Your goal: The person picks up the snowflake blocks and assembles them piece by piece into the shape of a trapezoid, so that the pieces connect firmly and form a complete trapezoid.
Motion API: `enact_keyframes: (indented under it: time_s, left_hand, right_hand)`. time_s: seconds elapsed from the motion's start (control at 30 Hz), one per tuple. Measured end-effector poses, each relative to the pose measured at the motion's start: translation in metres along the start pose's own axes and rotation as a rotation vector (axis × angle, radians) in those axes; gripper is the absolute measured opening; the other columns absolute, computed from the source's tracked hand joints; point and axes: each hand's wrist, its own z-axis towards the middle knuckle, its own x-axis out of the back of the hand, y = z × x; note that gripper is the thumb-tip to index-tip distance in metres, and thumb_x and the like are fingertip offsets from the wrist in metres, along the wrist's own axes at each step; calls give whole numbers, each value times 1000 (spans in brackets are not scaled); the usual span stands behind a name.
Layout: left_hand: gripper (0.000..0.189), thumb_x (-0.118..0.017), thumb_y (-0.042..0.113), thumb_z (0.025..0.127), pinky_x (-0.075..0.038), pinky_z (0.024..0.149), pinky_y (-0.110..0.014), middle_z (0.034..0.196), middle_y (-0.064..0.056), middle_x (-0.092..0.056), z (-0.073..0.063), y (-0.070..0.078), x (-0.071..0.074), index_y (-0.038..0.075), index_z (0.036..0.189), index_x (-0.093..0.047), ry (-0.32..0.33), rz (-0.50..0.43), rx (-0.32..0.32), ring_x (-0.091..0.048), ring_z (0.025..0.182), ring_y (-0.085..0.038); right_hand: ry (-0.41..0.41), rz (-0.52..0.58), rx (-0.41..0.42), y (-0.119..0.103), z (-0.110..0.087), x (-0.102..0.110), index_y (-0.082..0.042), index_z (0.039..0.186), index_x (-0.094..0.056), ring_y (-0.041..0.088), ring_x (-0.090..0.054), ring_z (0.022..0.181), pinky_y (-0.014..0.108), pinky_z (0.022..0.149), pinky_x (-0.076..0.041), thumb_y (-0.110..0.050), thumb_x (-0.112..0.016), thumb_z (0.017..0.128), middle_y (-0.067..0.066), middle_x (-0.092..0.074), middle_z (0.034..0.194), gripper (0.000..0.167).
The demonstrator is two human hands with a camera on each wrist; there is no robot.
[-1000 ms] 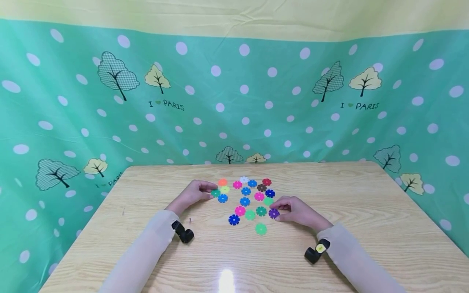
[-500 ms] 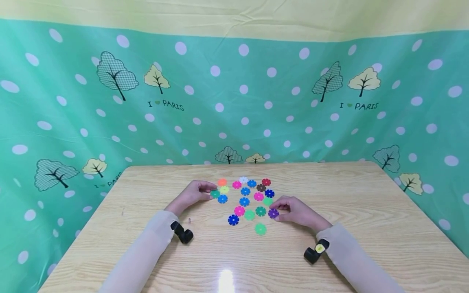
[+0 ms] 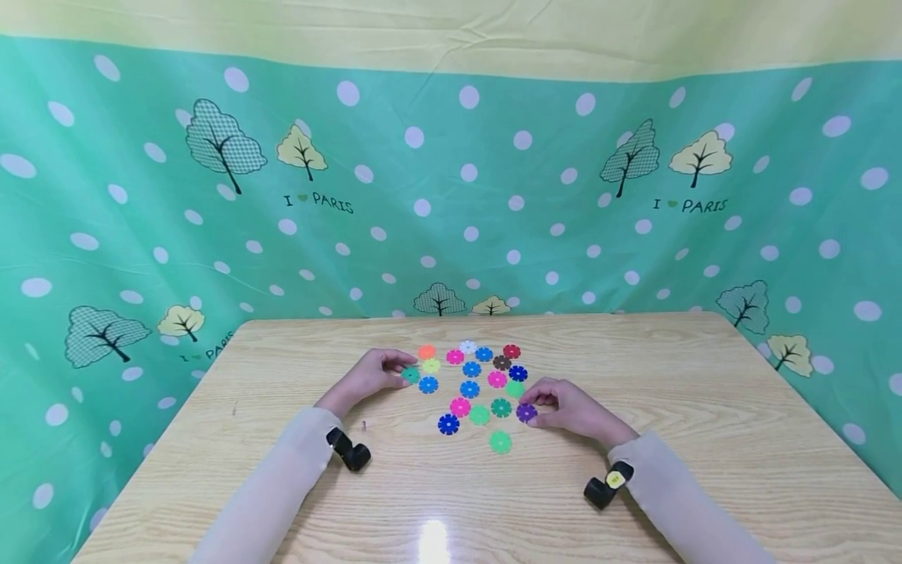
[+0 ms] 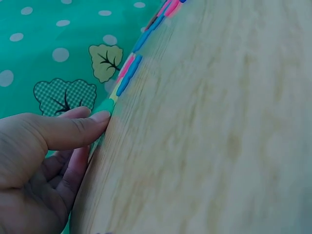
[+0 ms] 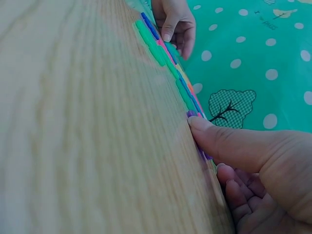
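Many flat, notched plastic snowflake discs lie on the wooden table in the head view. My left hand (image 3: 369,373) is at the left of the group, thumb and fingers pinching a teal disc (image 3: 411,375). In the left wrist view the thumb (image 4: 80,131) presses the edge of that disc. On the opposite side my right hand (image 3: 571,407) pinches a purple disc (image 3: 526,413) between thumb and fingers. Beside the left hand lie a yellow disc (image 3: 431,366) and a blue disc (image 3: 428,385). A light green disc (image 3: 515,388) lies by the right fingertips, partly covered.
Between the hands are more discs, among them a pink disc (image 3: 460,406), a dark blue disc (image 3: 448,424) and a red disc (image 3: 511,352). One green disc (image 3: 500,442) lies nearest me. A green dotted cloth (image 3: 451,196) hangs behind the table (image 3: 705,376).
The teal disc has shifted slightly left with my left fingers, away from the yellow disc. My right hand and the purple disc have stayed nearly still.
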Motion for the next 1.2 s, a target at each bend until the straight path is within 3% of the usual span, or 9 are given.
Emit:
enact_keyframes:
  time_s: [0.33,0.6,1.0,1.2]
  left_hand:
    - [32,-75,3,76,-47,80,-29,104,-2,-66,-3,4,-1,9,108,-70,14,50,10,-55,91,-17]
    - [33,-75,5,78,-46,70,-28,91,-3,-63,-3,5,-1,10,110,-70,18,77,22,-52,82,-16]
    - [39,-77,15,78,-44,62,-24,80,-2,-59,-4,4,1,10,116,-68,-15,101,-7,-49,74,-16]
    - [42,-77,14,78,-44,61,-24,79,-3,-58,-5,3,1,7,118,-66,-46,76,-30,-49,73,-16]
  right_hand:
    - [12,26,-16,-1,1,0,-10,102,-63,18,-52,87,24,74,-46,-15,-75,79,2,-59,94,26]
    - [-2,67,-9,0,0,0,-10,99,-62,21,-52,85,24,72,-46,-14,-76,78,3,-58,92,26]
    - [21,106,8,4,1,1,-9,98,-65,19,-53,80,25,69,-46,-6,-71,82,6,-61,88,18]
    - [55,94,-27,4,0,0,-10,94,-67,19,-54,78,25,68,-47,-8,-69,84,3,-63,86,10]
